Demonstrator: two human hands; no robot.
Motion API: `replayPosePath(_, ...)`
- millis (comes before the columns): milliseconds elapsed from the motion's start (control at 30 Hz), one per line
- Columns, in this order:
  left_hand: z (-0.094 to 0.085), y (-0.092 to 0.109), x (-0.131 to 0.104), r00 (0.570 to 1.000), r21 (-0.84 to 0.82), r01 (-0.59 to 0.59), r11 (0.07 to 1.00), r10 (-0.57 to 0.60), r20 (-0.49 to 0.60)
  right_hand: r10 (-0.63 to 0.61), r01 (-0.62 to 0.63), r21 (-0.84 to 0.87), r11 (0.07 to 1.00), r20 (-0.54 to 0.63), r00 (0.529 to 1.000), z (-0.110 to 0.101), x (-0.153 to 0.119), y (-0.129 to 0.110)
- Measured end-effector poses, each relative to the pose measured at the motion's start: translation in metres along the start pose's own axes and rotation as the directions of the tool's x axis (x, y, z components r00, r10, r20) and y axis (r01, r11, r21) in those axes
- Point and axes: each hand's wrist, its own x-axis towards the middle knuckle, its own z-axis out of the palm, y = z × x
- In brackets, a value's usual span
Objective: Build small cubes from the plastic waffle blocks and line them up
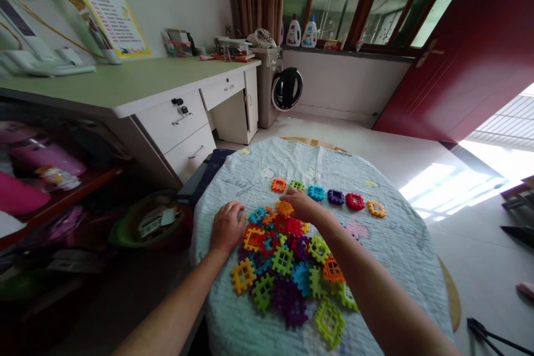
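Note:
My right hand [299,204] reaches over the far side of a pile of plastic building blocks, its fingers closed on a yellow-orange block [285,208]. On the cloth at the pile's left lies my left hand [227,228], fingers loosely stretched, with nothing clearly in them. The pile mixes notched square window pieces, among them a green block [282,260], a purple block [289,299] and a yellow block [243,275]. Beyond it runs a spaced row: an orange block [278,185], a green one partly behind my right hand, then a blue block [316,193], purple [336,197], red [355,201] and yellow-orange [376,208].
A pale blue cloth [375,267] covers the round table. At the left stand a green-topped desk [137,80] and a basket [146,228] of odds and ends. Farther off are a washing machine [269,89] with its door open, and a red door [450,55].

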Motion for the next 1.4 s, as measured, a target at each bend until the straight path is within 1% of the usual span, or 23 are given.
replayPosePath(100,0.000,0.000,0.000,1.000,0.001,0.001,1.000,-0.001,-0.002,-0.023,0.023,-0.019,1.000,0.026,0.999,0.002,-0.001,-0.002)
replayPosePath(300,0.000,0.000,0.000,1.000,0.004,0.005,1.000,-0.005,-0.004,-0.065,0.071,-0.134,0.988,0.046,0.997,-0.001,0.002,-0.004)
replayPosePath(600,0.002,-0.001,0.000,1.000,0.013,0.003,1.000,-0.003,-0.007,-0.031,0.044,-0.199,0.979,0.067,0.997,-0.003,0.003,-0.010)
replayPosePath(867,0.002,-0.001,0.000,1.000,0.018,0.005,1.000,-0.005,-0.003,-0.008,0.015,-0.213,0.977,0.036,0.999,-0.002,0.005,-0.011)
replayPosePath(933,0.002,-0.001,0.000,1.000,0.018,0.005,1.000,-0.005,0.000,0.000,0.003,-0.190,0.982,0.019,1.000,-0.003,0.005,-0.009)
replayPosePath(1000,0.002,-0.001,0.000,1.000,0.019,0.006,1.000,-0.006,-0.001,0.012,-0.015,-0.132,0.991,-0.022,1.000,-0.006,0.001,-0.006)
replayPosePath(1100,0.001,0.000,0.000,1.000,0.025,0.003,1.000,-0.003,0.002,0.045,-0.043,0.015,0.999,-0.149,0.988,-0.014,-0.015,0.003)
replayPosePath(1167,0.000,0.001,0.000,1.000,0.029,0.002,1.000,-0.002,-0.001,0.061,-0.034,0.117,0.993,-0.241,0.969,-0.019,-0.036,0.014)
replayPosePath(1233,-0.001,0.001,0.000,1.000,0.033,-0.002,0.999,0.003,-0.007,0.086,-0.032,0.177,0.984,-0.304,0.949,-0.023,-0.065,0.028)
replayPosePath(1333,0.001,-0.001,0.000,1.000,0.034,-0.023,0.999,0.023,-0.016,0.194,-0.140,0.177,0.974,-0.343,0.919,-0.025,-0.115,0.060)
replayPosePath(1400,0.003,-0.004,0.001,0.999,0.033,-0.042,0.999,0.043,-0.023,0.302,-0.262,0.158,0.952,-0.345,0.889,-0.025,-0.147,0.086)
